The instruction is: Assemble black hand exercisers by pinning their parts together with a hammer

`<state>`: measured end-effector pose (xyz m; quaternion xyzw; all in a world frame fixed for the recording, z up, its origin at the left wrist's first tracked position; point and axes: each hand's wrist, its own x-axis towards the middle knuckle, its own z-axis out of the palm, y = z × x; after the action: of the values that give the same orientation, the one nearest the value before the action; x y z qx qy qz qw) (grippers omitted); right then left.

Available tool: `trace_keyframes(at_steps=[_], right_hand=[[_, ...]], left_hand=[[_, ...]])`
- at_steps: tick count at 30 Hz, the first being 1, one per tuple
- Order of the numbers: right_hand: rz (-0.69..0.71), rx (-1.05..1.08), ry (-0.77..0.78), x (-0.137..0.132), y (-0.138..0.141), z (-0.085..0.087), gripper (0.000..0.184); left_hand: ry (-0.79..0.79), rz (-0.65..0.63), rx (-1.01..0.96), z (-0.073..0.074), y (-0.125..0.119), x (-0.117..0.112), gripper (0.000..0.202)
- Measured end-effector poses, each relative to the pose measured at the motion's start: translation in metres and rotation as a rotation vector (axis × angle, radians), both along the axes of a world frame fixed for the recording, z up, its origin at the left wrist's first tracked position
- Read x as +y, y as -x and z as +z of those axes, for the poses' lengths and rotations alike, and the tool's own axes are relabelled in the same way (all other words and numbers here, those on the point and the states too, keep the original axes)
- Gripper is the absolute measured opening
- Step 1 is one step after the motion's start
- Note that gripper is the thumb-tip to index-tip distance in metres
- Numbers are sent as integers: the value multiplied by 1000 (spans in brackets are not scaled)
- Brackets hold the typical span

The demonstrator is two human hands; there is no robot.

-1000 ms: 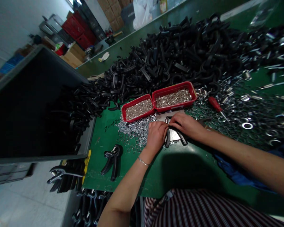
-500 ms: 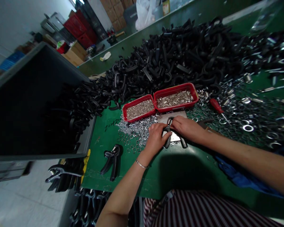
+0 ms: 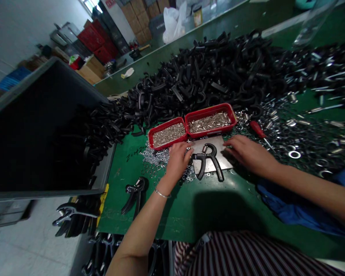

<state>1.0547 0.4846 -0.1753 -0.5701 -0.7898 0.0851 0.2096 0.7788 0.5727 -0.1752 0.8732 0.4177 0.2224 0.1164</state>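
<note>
A black hand grip exerciser (image 3: pixel 208 161) lies on a small metal plate (image 3: pixel 215 143) on the green table. My left hand (image 3: pixel 178 161) rests just left of it, over a scatter of small washers (image 3: pixel 155 159), fingers curled with their tips at the grip's left end. My right hand (image 3: pixel 247 153) lies to the right of the plate, fingers stretched towards the loose metal rings, holding nothing. Two red trays (image 3: pixel 189 128) of small silver parts stand right behind the plate.
A large heap of black handles (image 3: pixel 207 73) fills the back of the table. Metal rings and springs (image 3: pixel 299 130) and a red screwdriver (image 3: pixel 258 130) lie at right. A finished grip (image 3: pixel 135 193) lies at left; a dark bin (image 3: pixel 46 130) stands beyond it.
Both hands have come off the hand grip, which now lies uncovered on the plate. The left hand moved left to the washers, the right hand moved right toward the rings.
</note>
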Motion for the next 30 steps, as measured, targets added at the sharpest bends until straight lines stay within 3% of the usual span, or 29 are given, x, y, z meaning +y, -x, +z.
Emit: trace_keyframes(at_steps=[3, 6, 9, 14, 17, 20, 23, 26, 30], right_hand=[[-184, -198, 132, -24, -35, 7, 25], [-181, -341, 266, -45, -55, 1, 34], [-144, -345, 333, -55, -60, -5, 33], [-190, -108, 240, -46, -58, 10, 30], [-137, 115, 391, -33, -50, 24, 29], [-87, 216, 502, -25, -29, 42, 34], [-57, 304, 403, -22, -1, 59, 41], [-51, 320, 328, -15, 20, 60, 46], [20, 220, 573, -1, 29, 51, 48]], left_hand=[[-85, 228, 135, 15, 21, 53, 20], [63, 366, 478, 27, 33, 100, 20], [181, 401, 640, 30, 34, 119, 17], [12, 377, 574, 19, 36, 110, 25], [-55, 372, 521, 11, 39, 103, 27], [-47, 415, 509, 7, 38, 102, 26], [-69, 438, 481, 4, 38, 101, 30], [-123, 455, 449, 1, 40, 100, 33], [-93, 458, 390, -4, 44, 99, 33]])
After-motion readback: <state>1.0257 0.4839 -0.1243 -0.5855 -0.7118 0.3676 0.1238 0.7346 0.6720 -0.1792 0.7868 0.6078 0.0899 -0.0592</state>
